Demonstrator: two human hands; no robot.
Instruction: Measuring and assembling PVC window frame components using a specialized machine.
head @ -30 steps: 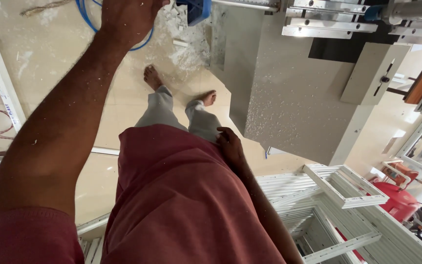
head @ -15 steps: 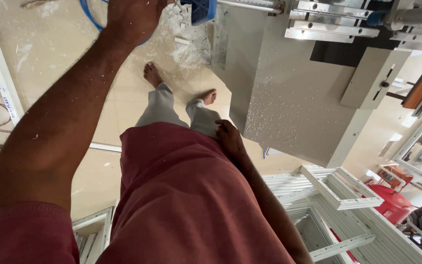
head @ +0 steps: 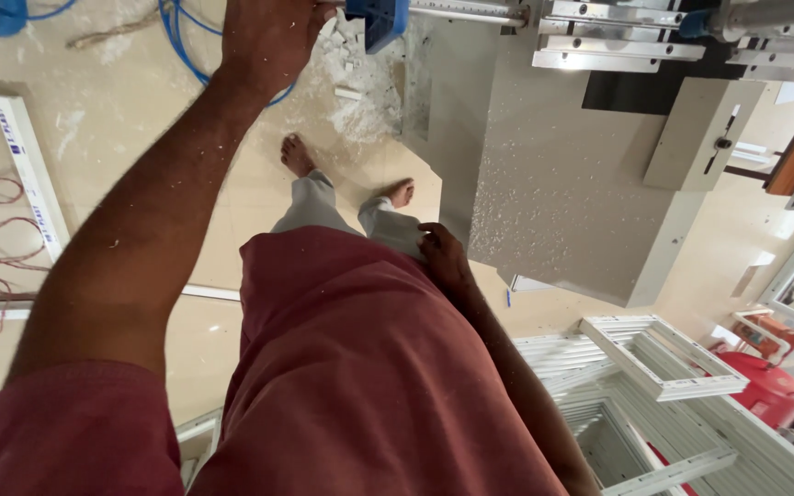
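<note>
grey machine blocking right, open floor left

Clad in a dark red short-sleeved shirt and pale grey trousers; barefoot, forearms flecked with fine white dust.

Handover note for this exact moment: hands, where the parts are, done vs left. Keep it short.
Left hand: stretched forward to the grey metal cutting machine, next to its blue plastic block; the grip itself cannot be seen.
Right hand: hanging at the hip against the maroon shirt, holding nothing visible.
Parts: assembled white plastic window frames are stacked on the floor to the right; another white frame lies to the left.
Done: white offcuts and chips are piled at the machine's foot.
Left: no workpiece can be seen in the machine.
</note>
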